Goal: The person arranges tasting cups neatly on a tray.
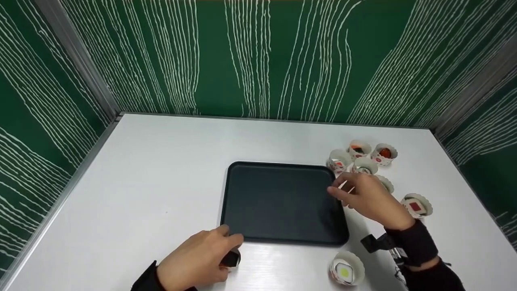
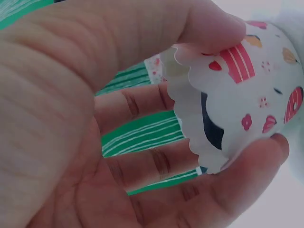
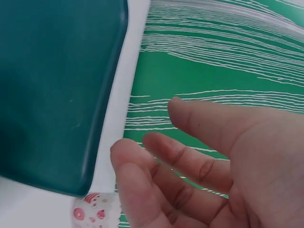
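Note:
My left hand (image 1: 198,255), at the near left corner of the dark tray (image 1: 282,202), grips a small paper cup (image 2: 263,90) with a scalloped rim and pink-red prints. Thumb and fingers wrap the cup's sides; a dark piece (image 2: 212,124) shows inside it. The head view mostly hides this cup behind the hand. Over the tray's right edge hovers my right hand (image 1: 369,198), its fingers loosely bent and thumb apart, holding nothing. Another paper cup (image 1: 357,266), with a white and yellow-green piece (image 1: 344,273) in it, stands in front of the tray's near right corner.
Several similar cups cluster beyond the tray's far right corner, among them one with a red-orange item (image 1: 385,152). Farther right stands a cup (image 1: 425,202) holding a white piece with a red square (image 1: 415,207). Green walls with white lines border the white table (image 1: 161,169).

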The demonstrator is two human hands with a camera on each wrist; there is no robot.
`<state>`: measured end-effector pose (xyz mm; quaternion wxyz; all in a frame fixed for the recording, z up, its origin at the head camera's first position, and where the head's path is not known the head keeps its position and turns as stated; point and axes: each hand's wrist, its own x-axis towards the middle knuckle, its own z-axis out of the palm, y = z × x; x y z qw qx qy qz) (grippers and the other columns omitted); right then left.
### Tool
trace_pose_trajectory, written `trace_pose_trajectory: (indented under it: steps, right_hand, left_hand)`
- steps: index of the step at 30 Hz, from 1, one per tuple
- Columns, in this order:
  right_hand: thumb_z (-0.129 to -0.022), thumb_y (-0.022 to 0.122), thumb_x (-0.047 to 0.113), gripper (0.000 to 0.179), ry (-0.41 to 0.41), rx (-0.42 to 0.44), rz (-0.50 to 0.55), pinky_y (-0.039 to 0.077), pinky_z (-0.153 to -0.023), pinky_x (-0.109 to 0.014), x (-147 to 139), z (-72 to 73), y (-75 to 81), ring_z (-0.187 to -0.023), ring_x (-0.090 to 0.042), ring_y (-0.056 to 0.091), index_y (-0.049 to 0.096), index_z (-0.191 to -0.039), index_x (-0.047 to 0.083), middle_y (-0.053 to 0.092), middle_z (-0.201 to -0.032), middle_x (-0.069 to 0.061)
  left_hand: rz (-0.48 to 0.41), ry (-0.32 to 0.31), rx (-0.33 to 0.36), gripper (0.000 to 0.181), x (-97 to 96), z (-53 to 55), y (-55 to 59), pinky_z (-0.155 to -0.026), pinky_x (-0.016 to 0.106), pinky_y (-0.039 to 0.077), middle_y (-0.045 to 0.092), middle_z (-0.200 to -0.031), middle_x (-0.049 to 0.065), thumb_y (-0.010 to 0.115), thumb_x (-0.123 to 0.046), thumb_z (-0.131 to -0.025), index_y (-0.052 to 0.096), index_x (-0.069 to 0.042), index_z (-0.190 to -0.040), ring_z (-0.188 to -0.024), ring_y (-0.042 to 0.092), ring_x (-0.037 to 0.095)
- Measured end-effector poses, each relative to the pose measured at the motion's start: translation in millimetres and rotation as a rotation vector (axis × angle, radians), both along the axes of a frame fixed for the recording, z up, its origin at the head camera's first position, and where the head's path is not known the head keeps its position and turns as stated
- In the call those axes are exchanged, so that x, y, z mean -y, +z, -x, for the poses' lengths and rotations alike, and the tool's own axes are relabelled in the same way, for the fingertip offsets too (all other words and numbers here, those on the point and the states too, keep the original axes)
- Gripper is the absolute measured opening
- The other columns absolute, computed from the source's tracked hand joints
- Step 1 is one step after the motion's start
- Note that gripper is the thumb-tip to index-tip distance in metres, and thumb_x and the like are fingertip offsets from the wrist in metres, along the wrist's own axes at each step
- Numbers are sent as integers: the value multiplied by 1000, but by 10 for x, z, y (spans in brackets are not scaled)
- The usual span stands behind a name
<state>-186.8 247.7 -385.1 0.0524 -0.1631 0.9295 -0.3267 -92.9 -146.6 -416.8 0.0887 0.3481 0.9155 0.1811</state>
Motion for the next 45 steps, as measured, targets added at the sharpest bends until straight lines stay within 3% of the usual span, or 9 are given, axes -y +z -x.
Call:
trace_pose_trajectory:
  steps: [5,13,19,24,30,36,41,45]
  right_hand:
    - [-105,72,31,21,-6,8,9,56,-67,-26,35,-94,51,-74,-15,73,75,-112,12,77,-96,-6]
    - [-104,71,35,18,-23,-26,7,56,-73,-25,121,-262,127,-81,-13,70,76,-109,19,76,-94,3]
    - [-104,72,37,20,-50,-43,19,58,-81,-26,179,-395,193,-94,-14,73,76,-113,19,77,-101,6]
    - [-103,73,36,22,-63,-60,46,59,-86,-26,217,-496,206,-99,-9,73,76,-117,20,77,-105,9]
    - [-103,72,42,28,-68,-8,50,60,-80,-25,263,-544,244,-101,-9,73,74,-122,21,76,-108,8]
    - [-102,74,42,30,-32,-31,57,60,-80,-25,342,-547,248,-96,-4,71,73,-124,23,75,-105,10]
    - [-101,76,37,28,-5,-50,71,59,-82,-26,404,-562,225,-95,-2,70,72,-125,24,74,-107,12]
    - [-100,77,36,29,6,-63,68,59,-83,-27,449,-580,197,-96,0,70,70,-127,28,73,-111,15]
  left_hand:
    - [-53,-24,21,39,17,40,64,-62,20,42,59,-91,-4,83,-5,-76,68,-18,-109,-69,44,2]
    - [-102,-30,61,37,-23,186,299,-68,20,46,63,-99,-1,83,-9,-83,69,-18,-116,-76,50,4]
    - [-188,-33,-45,37,-125,347,424,-72,20,53,64,-103,2,84,-14,-86,68,-17,-120,-82,63,8]
    - [-258,-42,-158,40,-243,483,467,-74,21,57,65,-104,2,87,-18,-85,68,-15,-120,-86,68,12]
    - [-315,-37,-205,42,-385,621,515,-76,23,57,65,-103,2,84,-13,-82,67,-15,-120,-87,65,13]
    - [-353,-6,-298,42,-517,716,542,-78,29,55,66,-102,2,83,-14,-83,67,-13,-122,-89,62,14]
    - [-378,26,-305,44,-624,749,499,-80,31,56,67,-106,3,83,-14,-84,67,-15,-126,-88,61,15]
    - [-394,6,-274,44,-704,761,441,-80,30,57,67,-109,5,82,-14,-86,67,-14,-128,-89,64,15]
